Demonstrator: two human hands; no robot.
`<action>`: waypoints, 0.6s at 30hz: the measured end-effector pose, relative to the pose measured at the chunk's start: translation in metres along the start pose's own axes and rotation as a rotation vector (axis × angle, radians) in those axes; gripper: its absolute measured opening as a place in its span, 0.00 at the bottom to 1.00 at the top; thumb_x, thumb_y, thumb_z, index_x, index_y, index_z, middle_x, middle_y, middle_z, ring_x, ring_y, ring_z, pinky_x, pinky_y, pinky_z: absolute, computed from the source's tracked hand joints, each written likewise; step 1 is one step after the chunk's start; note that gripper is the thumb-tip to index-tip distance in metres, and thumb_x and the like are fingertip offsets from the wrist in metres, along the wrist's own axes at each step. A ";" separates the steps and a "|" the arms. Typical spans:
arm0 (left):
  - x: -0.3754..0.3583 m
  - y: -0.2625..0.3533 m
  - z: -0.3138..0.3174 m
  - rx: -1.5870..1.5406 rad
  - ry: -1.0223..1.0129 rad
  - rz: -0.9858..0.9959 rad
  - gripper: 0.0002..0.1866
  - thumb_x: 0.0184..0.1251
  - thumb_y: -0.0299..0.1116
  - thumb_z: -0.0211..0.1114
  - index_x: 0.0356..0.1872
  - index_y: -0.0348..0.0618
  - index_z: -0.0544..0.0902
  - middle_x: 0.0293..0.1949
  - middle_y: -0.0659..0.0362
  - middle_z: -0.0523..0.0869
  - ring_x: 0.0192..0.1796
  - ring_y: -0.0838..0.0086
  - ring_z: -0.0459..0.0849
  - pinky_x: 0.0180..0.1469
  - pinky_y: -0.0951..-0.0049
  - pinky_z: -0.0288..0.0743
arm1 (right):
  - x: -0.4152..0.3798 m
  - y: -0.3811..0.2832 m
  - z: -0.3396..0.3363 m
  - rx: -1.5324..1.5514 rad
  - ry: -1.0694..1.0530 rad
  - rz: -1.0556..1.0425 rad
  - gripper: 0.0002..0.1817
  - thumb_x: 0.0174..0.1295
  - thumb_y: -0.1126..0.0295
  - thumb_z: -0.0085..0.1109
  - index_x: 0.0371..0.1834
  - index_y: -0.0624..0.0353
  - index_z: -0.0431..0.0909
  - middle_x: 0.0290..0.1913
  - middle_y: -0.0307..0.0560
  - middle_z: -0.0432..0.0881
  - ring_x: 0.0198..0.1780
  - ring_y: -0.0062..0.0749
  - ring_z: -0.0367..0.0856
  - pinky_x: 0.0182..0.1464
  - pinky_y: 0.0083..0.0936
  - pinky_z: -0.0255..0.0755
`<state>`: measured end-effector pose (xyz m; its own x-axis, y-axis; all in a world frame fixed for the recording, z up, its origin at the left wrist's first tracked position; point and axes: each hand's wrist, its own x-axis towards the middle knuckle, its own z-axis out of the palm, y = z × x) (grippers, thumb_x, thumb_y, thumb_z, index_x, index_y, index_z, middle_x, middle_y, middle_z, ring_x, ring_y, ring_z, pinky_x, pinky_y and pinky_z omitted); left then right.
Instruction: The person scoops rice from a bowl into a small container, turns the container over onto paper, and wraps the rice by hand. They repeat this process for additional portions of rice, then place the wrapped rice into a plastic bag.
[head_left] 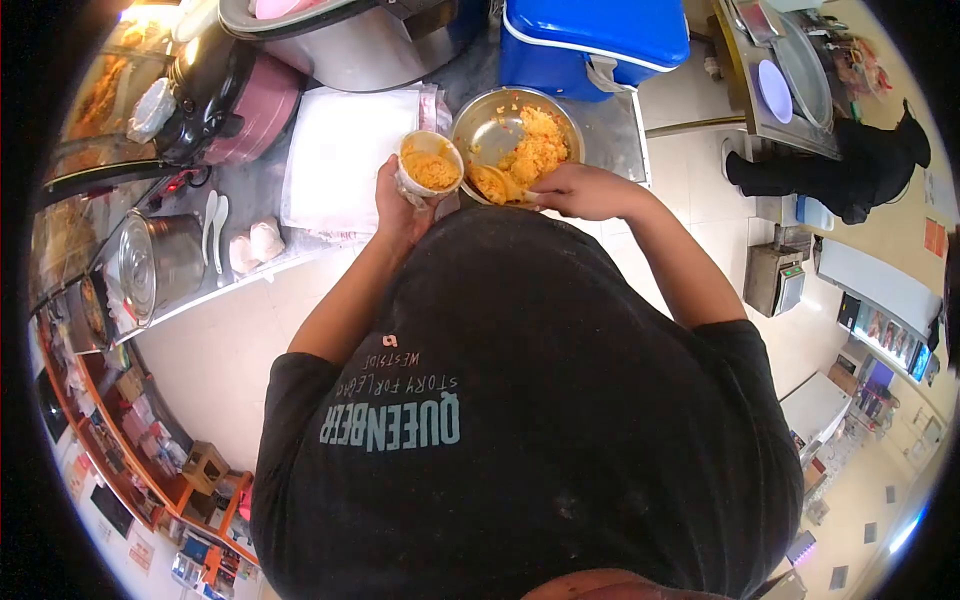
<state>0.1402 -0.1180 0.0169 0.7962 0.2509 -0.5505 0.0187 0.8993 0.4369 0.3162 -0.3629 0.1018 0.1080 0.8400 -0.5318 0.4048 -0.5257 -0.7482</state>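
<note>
My left hand (402, 208) is wrapped round a small cup (407, 181), tilted a little, with orange-yellow rice (431, 168) in it. Just right of the cup is a steel bowl (485, 132) with more of the same rice (540, 140) heaped on its right side. My right hand (585, 191) is closed at the near rim of the bowl, gripping what looks like a serving spoon (488, 183). Its head lies inside the bowl, coated and loaded with rice. The handle is mostly hidden by my fingers.
White sheets or bags (345, 150) lie left of the bowl. Behind stand a blue cooler (590, 50) and a large steel cooker (350, 55). A pink-black rice cooker (250, 110), lidded pot (160, 255) and white spoons (220, 225) are leftward. A person (850, 170) stands far right.
</note>
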 end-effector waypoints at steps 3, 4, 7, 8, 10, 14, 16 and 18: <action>0.005 -0.001 -0.002 -0.018 0.029 0.074 0.31 0.81 0.54 0.41 0.68 0.40 0.72 0.63 0.48 0.81 0.65 0.55 0.81 0.69 0.51 0.73 | -0.019 0.029 -0.005 0.507 0.000 0.140 0.17 0.78 0.62 0.53 0.58 0.61 0.84 0.20 0.35 0.70 0.23 0.22 0.66 0.27 0.24 0.62; 0.005 0.000 0.001 -0.009 0.067 0.117 0.30 0.81 0.53 0.41 0.68 0.39 0.72 0.62 0.48 0.81 0.65 0.56 0.80 0.69 0.52 0.73 | -0.024 0.035 -0.004 0.716 0.010 0.184 0.17 0.78 0.63 0.53 0.61 0.60 0.83 0.20 0.31 0.67 0.22 0.17 0.62 0.26 0.20 0.59; 0.005 0.009 0.012 -0.003 0.067 0.203 0.29 0.81 0.51 0.41 0.67 0.37 0.72 0.63 0.48 0.81 0.66 0.57 0.80 0.70 0.54 0.72 | -0.035 0.047 0.014 0.814 0.132 0.127 0.17 0.78 0.63 0.54 0.61 0.60 0.83 0.21 0.28 0.66 0.22 0.15 0.60 0.24 0.18 0.55; 0.006 0.013 0.016 -0.003 0.048 0.225 0.29 0.82 0.50 0.41 0.67 0.37 0.72 0.63 0.48 0.81 0.66 0.57 0.79 0.71 0.55 0.71 | -0.037 0.050 0.019 0.843 0.181 0.100 0.16 0.78 0.63 0.54 0.59 0.59 0.83 0.21 0.28 0.66 0.21 0.15 0.60 0.24 0.17 0.55; 0.008 0.015 0.027 0.034 0.005 0.233 0.29 0.82 0.49 0.41 0.67 0.36 0.72 0.64 0.48 0.80 0.67 0.57 0.79 0.71 0.54 0.70 | -0.041 0.041 0.021 0.814 0.259 0.059 0.18 0.78 0.63 0.54 0.63 0.60 0.82 0.22 0.28 0.67 0.22 0.14 0.61 0.25 0.17 0.56; 0.015 0.001 0.074 0.055 0.052 0.156 0.28 0.82 0.49 0.41 0.68 0.36 0.71 0.65 0.47 0.79 0.68 0.56 0.77 0.72 0.53 0.69 | -0.051 0.022 0.018 0.767 0.448 -0.009 0.19 0.77 0.63 0.56 0.66 0.58 0.80 0.23 0.31 0.71 0.26 0.17 0.68 0.29 0.21 0.64; 0.018 -0.008 0.091 0.026 -0.012 0.071 0.27 0.82 0.49 0.43 0.67 0.38 0.72 0.64 0.49 0.80 0.67 0.56 0.78 0.72 0.53 0.70 | -0.048 0.003 0.018 0.484 0.616 -0.071 0.20 0.76 0.63 0.57 0.67 0.56 0.80 0.23 0.35 0.75 0.28 0.21 0.75 0.32 0.24 0.69; 0.025 -0.020 0.104 -0.034 -0.053 0.019 0.27 0.81 0.50 0.44 0.65 0.38 0.75 0.61 0.51 0.82 0.64 0.57 0.80 0.69 0.55 0.71 | -0.040 -0.012 0.023 -0.129 0.818 -0.079 0.20 0.72 0.67 0.56 0.65 0.56 0.80 0.28 0.44 0.84 0.30 0.35 0.85 0.35 0.34 0.77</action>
<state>0.2226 -0.1666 0.0689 0.8273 0.2493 -0.5035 -0.0162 0.9064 0.4222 0.2857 -0.3931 0.1227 0.6803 0.7328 0.0139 0.5347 -0.4832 -0.6933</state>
